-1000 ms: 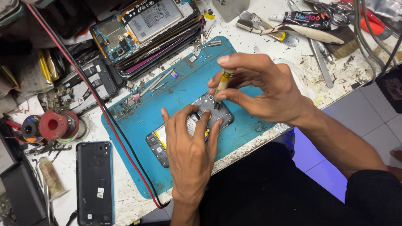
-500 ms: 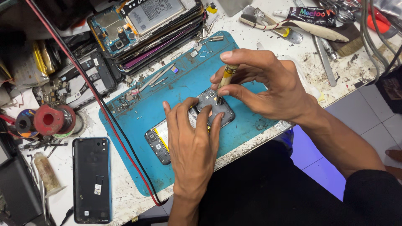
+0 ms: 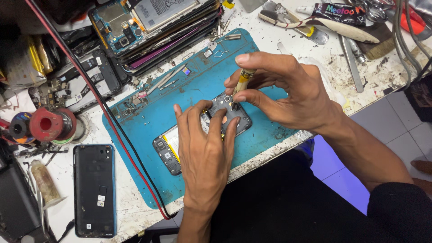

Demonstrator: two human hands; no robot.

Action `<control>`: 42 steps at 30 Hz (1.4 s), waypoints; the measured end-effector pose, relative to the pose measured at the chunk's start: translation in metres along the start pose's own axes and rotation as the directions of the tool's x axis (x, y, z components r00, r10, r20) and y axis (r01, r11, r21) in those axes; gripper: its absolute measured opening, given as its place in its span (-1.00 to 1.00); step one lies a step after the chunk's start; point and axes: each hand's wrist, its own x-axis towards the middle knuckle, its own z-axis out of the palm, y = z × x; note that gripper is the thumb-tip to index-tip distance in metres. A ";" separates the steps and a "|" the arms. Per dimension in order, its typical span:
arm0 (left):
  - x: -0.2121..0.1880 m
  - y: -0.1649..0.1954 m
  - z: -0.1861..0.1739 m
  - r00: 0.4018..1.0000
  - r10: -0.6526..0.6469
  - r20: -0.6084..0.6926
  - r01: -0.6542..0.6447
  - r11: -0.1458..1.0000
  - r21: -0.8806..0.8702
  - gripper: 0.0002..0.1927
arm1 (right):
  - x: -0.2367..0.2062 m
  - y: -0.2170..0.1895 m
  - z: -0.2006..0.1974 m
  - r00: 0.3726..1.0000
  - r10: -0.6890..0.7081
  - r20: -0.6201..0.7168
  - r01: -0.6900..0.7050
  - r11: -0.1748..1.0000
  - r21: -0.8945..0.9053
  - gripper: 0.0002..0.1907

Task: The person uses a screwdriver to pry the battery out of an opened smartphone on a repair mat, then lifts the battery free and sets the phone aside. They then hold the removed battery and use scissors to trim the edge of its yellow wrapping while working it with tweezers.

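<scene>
Your left hand (image 3: 204, 153) lies flat over the opened phone (image 3: 198, 135), fingers spread and pressing it onto the blue work mat (image 3: 265, 130); it grips nothing, only pins the phone in place. Your right hand (image 3: 288, 92) is closed in a pinch round a small yellow-handled screwdriver (image 3: 240, 85), held upright with its tip on the phone's upper end, just beyond your left fingertips. Compared with a second ago, both hands sit in the same spots and the phone has not shifted, so the driver is working the same point. Beyond your left hand, loose screws and small metal parts (image 3: 166, 81) lie on the mat. Farther off stands a stack of opened phones (image 3: 148, 27). Well left of your left hand lie a black back cover (image 3: 93, 189) and a red solder spool (image 3: 47, 123).
</scene>
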 end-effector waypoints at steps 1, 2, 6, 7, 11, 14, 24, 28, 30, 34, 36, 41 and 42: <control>0.000 0.000 0.000 1.000 -0.001 -0.003 0.001 1.000 0.003 -0.69 | 0.000 0.000 0.000 1.000 0.000 0.002 0.000 1.000 -0.001 -0.36; 0.000 -0.001 0.001 1.000 -0.003 -0.005 0.003 1.000 0.005 -0.69 | 0.000 0.000 0.000 1.000 0.001 0.006 -0.001 1.000 -0.001 -0.36; -0.002 -0.004 0.003 1.000 -0.002 0.006 0.002 1.000 -0.007 -0.68 | 0.003 0.002 -0.003 0.995 -0.023 0.093 0.021 0.999 0.031 -0.37; -0.003 -0.004 0.003 1.000 -0.011 0.011 0.011 1.000 -0.016 -0.67 | 0.004 0.003 -0.003 0.991 -0.039 0.131 0.031 0.997 0.067 -0.37; -0.003 -0.007 -0.004 1.000 -0.011 -0.006 0.011 1.000 -0.029 -0.65 | 0.009 0.001 -0.001 0.975 -0.086 0.205 0.053 0.985 0.162 -0.38; -0.005 -0.007 -0.009 1.000 -0.009 -0.007 0.009 0.999 -0.033 -0.63 | 0.013 -0.002 0.003 0.980 -0.098 0.172 0.090 0.994 0.056 -0.36; -0.009 -0.021 -0.007 1.000 -0.003 0.007 0.003 1.000 -0.013 -0.65 | 0.021 -0.007 0.009 0.988 0.046 0.147 -0.078 0.972 0.221 -0.51; -0.007 -0.023 -0.009 1.000 0.006 0.030 -0.006 1.000 0.018 -0.65 | 0.025 -0.007 0.013 0.995 0.041 0.092 -0.065 0.959 0.277 -0.51; -0.006 -0.023 -0.010 0.999 0.001 0.037 -0.002 1.000 0.022 -0.64 | 0.026 -0.007 0.016 0.996 0.065 0.058 -0.076 0.977 0.200 -0.51; -0.004 -0.023 -0.011 0.999 -0.004 0.036 0.004 1.000 0.001 -0.64 | 0.028 -0.007 0.017 0.997 0.013 0.082 -0.017 0.999 0.043 -0.42; -0.003 -0.023 -0.012 0.999 -0.012 0.040 0.013 1.000 -0.012 -0.65 | 0.027 -0.006 0.016 0.997 0.006 0.083 -0.007 1.000 0.010 -0.38; -0.002 -0.021 -0.011 1.000 -0.009 0.007 0.010 1.000 -0.028 -0.65 | 0.023 -0.003 0.012 0.997 0.059 0.041 -0.064 0.992 0.113 -0.38; -0.002 -0.020 -0.010 1.000 -0.012 0.000 0.012 1.000 -0.028 -0.65 | 0.022 -0.003 0.011 0.998 0.044 0.035 -0.048 0.990 0.131 -0.37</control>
